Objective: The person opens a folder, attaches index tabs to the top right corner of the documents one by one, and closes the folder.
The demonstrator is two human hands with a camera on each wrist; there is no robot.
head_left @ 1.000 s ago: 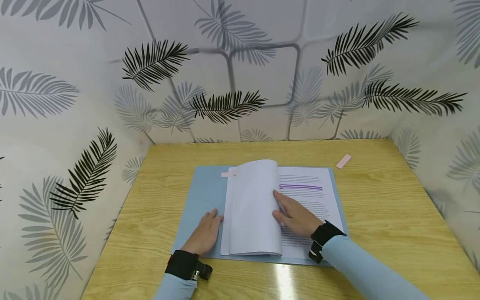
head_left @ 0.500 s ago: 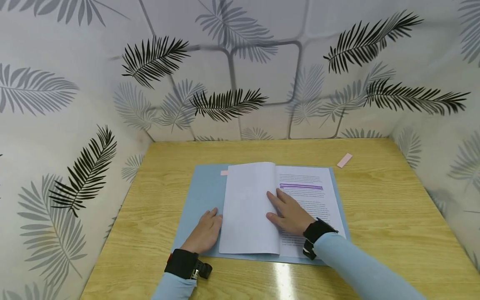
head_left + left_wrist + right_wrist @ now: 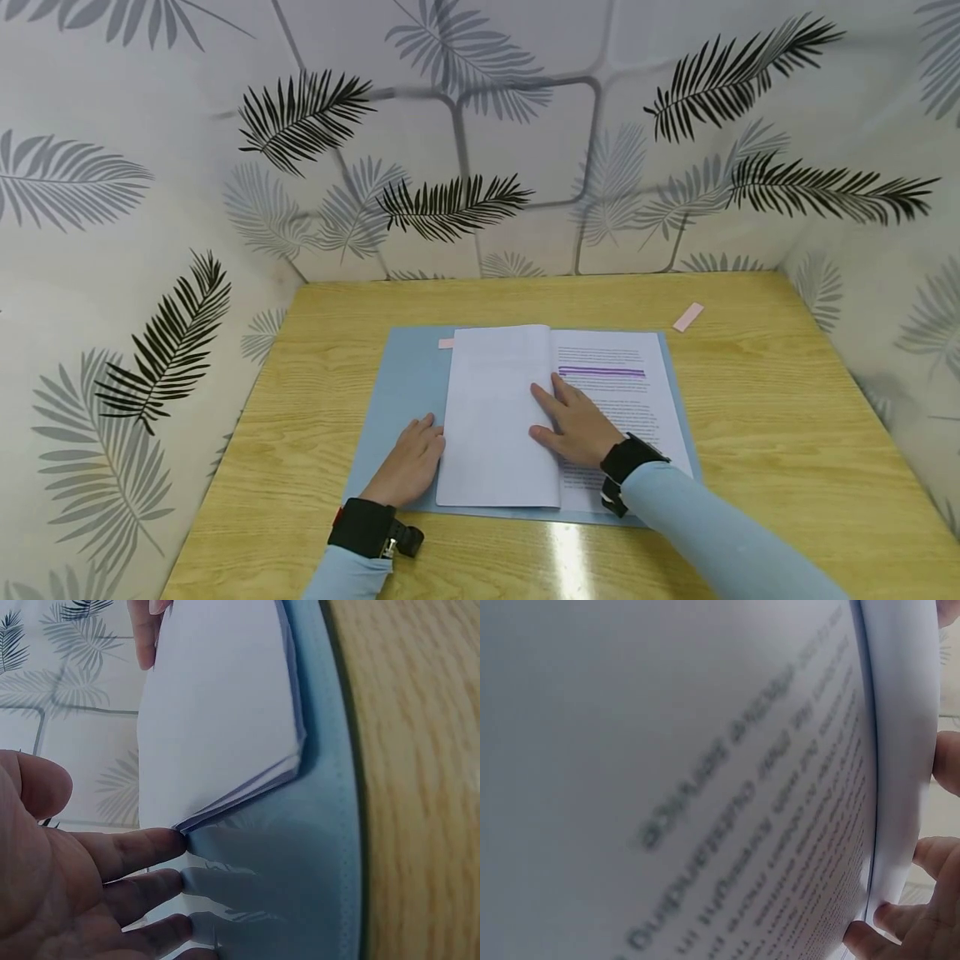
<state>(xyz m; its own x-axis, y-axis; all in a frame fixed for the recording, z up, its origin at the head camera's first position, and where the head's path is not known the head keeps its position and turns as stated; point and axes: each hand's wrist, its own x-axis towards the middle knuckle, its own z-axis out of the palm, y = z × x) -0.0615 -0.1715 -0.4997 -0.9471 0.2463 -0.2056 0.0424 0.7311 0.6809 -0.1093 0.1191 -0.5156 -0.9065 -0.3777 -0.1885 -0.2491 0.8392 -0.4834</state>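
Observation:
A light blue folder [image 3: 405, 375] lies open on the wooden table, holding a stack of paper. The turned white pages [image 3: 495, 417] lie blank side up on the left half. On the right half is a printed page [image 3: 611, 354] with purple highlighted lines near its top. My left hand [image 3: 408, 458] rests on the folder's left cover, fingers extended; in the left wrist view its fingertips [image 3: 172, 841] touch the paper's edge. With fingers spread, my right hand [image 3: 577, 423] presses on the pages beside the fold. A pink sticky tab [image 3: 446, 343] sticks out from the left pages.
Another pink strip [image 3: 687, 317] lies on the wooden table [image 3: 765, 400], beyond the folder's upper right corner. A leaf-patterned curtain [image 3: 517, 150] stands behind and at both sides of the table.
The raised, curved pages have settled flat on the left, covering part of the pink tab. My right hand has slid slightly left onto the fold; the left hand has hardly moved.

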